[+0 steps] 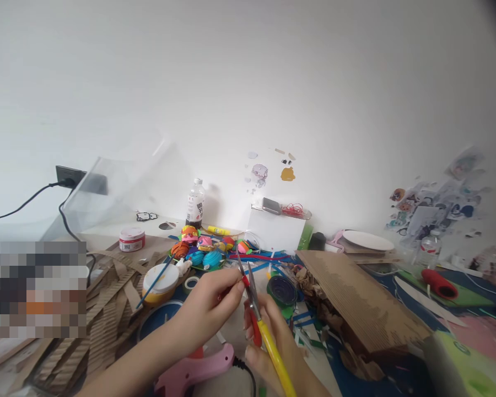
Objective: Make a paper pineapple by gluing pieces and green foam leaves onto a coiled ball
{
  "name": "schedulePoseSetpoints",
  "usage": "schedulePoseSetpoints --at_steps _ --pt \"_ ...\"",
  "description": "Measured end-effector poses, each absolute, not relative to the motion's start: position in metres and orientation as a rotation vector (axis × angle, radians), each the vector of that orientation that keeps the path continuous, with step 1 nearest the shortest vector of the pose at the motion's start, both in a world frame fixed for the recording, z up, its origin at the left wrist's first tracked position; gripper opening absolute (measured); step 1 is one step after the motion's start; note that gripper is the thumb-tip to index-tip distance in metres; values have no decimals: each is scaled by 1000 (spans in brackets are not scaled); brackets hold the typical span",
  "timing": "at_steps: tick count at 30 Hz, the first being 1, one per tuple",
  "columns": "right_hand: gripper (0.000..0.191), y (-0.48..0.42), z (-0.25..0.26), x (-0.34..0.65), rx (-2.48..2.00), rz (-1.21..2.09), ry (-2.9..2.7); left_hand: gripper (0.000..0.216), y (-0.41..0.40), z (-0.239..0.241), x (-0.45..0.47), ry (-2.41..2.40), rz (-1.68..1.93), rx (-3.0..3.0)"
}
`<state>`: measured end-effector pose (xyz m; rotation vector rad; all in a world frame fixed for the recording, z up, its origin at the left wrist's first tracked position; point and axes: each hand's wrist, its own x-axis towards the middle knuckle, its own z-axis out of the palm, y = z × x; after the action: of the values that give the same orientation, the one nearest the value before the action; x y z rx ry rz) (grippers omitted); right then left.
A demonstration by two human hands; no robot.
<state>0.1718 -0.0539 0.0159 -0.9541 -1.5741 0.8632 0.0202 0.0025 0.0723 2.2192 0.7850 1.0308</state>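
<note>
My right hand [276, 342] grips a pair of scissors [275, 355] with one yellow and one red handle. Its blades point away from me and stand slightly apart. Beside the blades, my left hand [217, 300] is closed in a pinch on a small red piece [245, 280], whose material I cannot make out. Under my left forearm lies a pink glue gun [198, 366] with a black cord. Just beyond my hands sits a cluster of colorful ridged balls [206, 251]. A roll of tape [190, 284] is close to my left hand.
Corrugated cardboard strips [107, 309] pile up on the left, by a white-lidded jar [161, 281] with a blue stick across it. To the right, a large cardboard sheet [364, 300] leans over crumpled brown paper. A dark-liquid bottle [195, 204] stands at the wall.
</note>
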Motion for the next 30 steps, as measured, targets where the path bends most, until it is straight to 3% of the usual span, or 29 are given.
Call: schedulePoseSetpoints --at_steps 12,30 --pt "36 -46 5 175 -964 848 -1600 31 1 70 23 763 1026 2218" --pt "34 -49 9 168 -915 866 -1455 34 3 73 21 699 1021 2069"
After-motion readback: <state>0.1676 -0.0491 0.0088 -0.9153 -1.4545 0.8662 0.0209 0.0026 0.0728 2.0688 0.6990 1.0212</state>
